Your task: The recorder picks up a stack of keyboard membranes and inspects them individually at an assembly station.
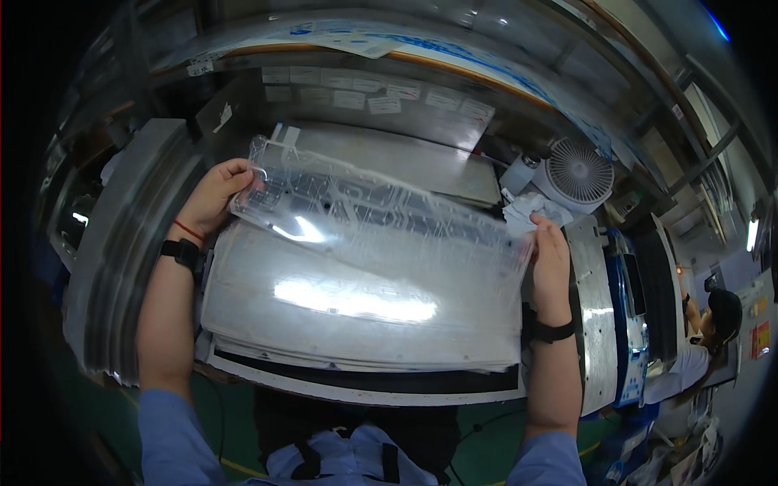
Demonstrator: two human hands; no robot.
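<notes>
A: Where was the clear plastic tray [381, 215]?
B: Held above the stack of trays [356, 312], nothing visible in it. The left hand [215, 194] and right hand [549, 263] pinched its ends.
A: Nearby?
B: A white fan [579, 172].

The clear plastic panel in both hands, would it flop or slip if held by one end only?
Probably it would sag: the panel looks thin and long, gripped at both ends by the left hand and right hand. Its glossy glare suggests a slippery surface. Likely light.
</notes>
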